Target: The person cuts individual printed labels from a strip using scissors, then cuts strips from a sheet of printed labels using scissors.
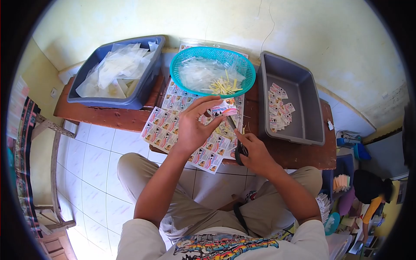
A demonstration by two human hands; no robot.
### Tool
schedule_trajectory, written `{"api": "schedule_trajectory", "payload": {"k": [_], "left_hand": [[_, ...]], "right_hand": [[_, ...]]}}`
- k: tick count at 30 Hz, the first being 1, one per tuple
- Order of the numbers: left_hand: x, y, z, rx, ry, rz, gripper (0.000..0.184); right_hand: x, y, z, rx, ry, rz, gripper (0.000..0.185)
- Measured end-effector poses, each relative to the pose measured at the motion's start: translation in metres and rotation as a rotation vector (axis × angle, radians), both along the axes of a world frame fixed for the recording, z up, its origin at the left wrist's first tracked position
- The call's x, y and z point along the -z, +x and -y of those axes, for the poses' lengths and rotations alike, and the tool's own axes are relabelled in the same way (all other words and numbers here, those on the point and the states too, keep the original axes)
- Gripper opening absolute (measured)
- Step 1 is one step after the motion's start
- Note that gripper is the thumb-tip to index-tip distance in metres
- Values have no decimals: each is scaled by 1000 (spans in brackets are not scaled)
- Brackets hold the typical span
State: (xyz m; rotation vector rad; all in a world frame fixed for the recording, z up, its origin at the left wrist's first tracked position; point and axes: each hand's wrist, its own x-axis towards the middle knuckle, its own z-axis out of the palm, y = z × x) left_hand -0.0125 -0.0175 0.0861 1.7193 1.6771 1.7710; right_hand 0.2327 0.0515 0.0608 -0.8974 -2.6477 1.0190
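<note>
Between the thumb and fingers of my left hand is a small printed label, held up over the bench. My right hand grips black-handled scissors, whose blades point up toward the label's lower right edge. Whether the blades touch the paper I cannot tell. Beneath both hands lie printed label sheets, overhanging the bench's front edge. Just beyond the label stands a turquoise woven basket holding clear plastic pieces and thin yellowish strips.
On the wooden bench, a blue-grey tub of translucent plastic bags stands left. A grey tub on the right holds a pile of cut labels. A wall rises behind. Another person is bent over at the far right.
</note>
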Motion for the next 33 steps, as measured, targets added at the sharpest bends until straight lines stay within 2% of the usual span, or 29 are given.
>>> {"api": "schedule_trajectory", "payload": {"k": [8, 10, 20, 28, 32, 33], "left_hand": [[-2, 0, 2, 4, 11, -4, 42], [-3, 0, 3, 20, -13, -6, 48], [-7, -1, 8, 39, -24, -5, 51], [-7, -1, 9, 104, -103, -18, 54], [-5, -1, 8, 131, -79, -40, 55], [-5, -2, 8, 147, -82, -47, 55]], "right_hand": [[12, -6, 2, 49, 129, 181, 80], [17, -10, 2, 67, 176, 269, 77], [26, -17, 1, 76, 274, 326, 80], [7, -22, 2, 36, 280, 434, 81], [-9, -19, -5, 51, 246, 356, 71], [-12, -19, -10, 76, 272, 202, 62]]}}
